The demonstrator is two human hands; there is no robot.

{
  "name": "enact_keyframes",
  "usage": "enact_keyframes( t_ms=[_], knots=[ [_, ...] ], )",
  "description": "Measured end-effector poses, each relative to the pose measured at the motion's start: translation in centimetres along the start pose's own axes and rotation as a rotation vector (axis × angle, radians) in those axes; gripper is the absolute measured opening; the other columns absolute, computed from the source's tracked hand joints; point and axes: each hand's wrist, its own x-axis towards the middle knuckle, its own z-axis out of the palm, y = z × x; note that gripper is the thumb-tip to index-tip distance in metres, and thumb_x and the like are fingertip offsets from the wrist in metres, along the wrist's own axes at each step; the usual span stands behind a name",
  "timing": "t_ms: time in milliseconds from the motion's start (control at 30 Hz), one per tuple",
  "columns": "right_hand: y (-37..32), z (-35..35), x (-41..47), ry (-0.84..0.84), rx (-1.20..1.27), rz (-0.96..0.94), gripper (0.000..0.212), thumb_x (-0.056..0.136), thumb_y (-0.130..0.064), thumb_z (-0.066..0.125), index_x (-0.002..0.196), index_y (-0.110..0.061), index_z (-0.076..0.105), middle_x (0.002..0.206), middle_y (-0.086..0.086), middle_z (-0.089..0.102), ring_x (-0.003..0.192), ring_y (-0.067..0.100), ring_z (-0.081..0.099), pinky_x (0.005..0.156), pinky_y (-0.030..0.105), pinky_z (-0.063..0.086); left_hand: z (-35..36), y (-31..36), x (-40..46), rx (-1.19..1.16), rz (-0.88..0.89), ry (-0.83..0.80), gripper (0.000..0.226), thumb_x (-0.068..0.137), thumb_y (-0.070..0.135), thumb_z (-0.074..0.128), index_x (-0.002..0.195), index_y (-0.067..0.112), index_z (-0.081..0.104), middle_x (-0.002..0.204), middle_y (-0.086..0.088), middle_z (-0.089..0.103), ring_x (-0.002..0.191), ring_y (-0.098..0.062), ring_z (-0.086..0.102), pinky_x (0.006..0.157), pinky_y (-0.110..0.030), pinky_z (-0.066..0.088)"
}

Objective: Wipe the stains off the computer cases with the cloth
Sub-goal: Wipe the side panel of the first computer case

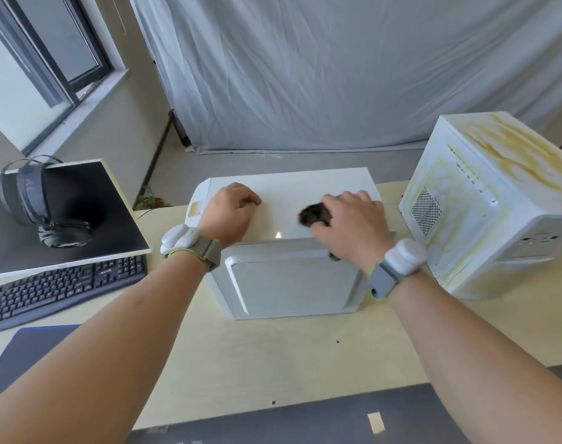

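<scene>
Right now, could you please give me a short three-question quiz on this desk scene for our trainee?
1. True or false: the right hand grips a dark cloth on top of the middle computer case.
2. Which case shows yellow stains: A the middle one, B the right computer case?
3. What hangs on the monitor at the left?

Key: 1 true. 2 B. 3 the headphones.

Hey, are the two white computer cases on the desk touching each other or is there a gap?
Apart. In the head view a strip of bare desk shows between the middle case and the stained case on the right.
</scene>
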Motion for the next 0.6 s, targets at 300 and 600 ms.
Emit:
enact_keyframes(
  t_ms=[300, 600],
  knots=[
    [-0.7, 1.6, 4.5, -0.16, 0.128, 0.094, 0.07, 0.091, -0.07, 0.038, 0.128, -0.011, 0.041, 0.123, 0.018, 0.04, 0.12, 0.037, 0.037, 0.108, 0.046, 0.029, -1.9, -0.9, 0.9, -0.784, -0.277, 0.207, 0.049, 0.106, 0.038, 0.039, 0.095, 0.01, 0.078, 0.103, -0.011, 0.076, 0.106, -0.025, 0.069, 0.108, -0.043, 0.047],
    [-12.3, 3.6, 3.3, -0.218, 0.267, -0.531, 0.042, 0.092, -0.027, 0.035, 0.13, -0.024, 0.054, 0.122, 0.004, 0.049, 0.106, 0.032, 0.048, 0.096, 0.042, 0.038, -4.6, -1.8, 0.5, -1.173, -0.402, 0.324, 0.05, 0.107, 0.042, 0.037, 0.101, 0.004, 0.069, 0.102, -0.014, 0.071, 0.105, -0.028, 0.068, 0.105, -0.038, 0.048]
  ],
)
